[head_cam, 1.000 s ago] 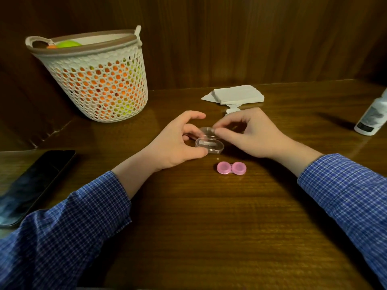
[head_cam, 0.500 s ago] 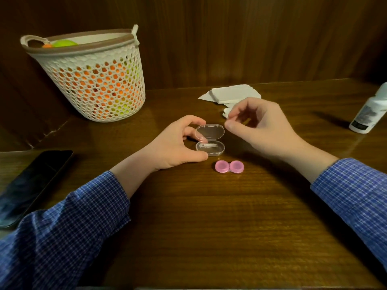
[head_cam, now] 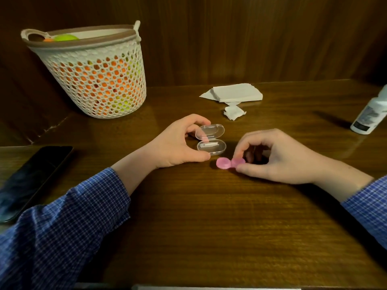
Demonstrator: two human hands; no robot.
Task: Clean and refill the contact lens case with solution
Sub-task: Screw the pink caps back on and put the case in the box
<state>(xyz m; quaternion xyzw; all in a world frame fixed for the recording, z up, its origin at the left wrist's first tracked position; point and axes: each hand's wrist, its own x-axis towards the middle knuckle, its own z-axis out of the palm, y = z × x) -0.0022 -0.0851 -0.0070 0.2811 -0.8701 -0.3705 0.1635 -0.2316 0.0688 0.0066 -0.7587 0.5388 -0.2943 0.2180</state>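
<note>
Far left: phone [head_cam: 31, 181] flat on the table [head_cam: 209, 227], out of the way. Basket [head_cam: 94, 76] far left, coloured items inside, not in use. Left hand [head_cam: 178, 143] clamped on the clear box [head_cam: 211, 141], thumb near side, fingers far side, lid hinged up; probably steadying it so it stays open. Something small and white sits in the box base, can't tell what. Tissues [head_cam: 234, 93] far centre, a crumpled bit [head_cam: 233, 111] nearer, likely for wiping. Lens case [head_cam: 229, 163], pink, lies on the table just right of the box. Right hand [head_cam: 278, 158] pinches its right cap, thumb and fingers closed round it, likely to lift or unscrew. Bottle [head_cam: 370, 114] far right, untouched, so refill not started.
</note>
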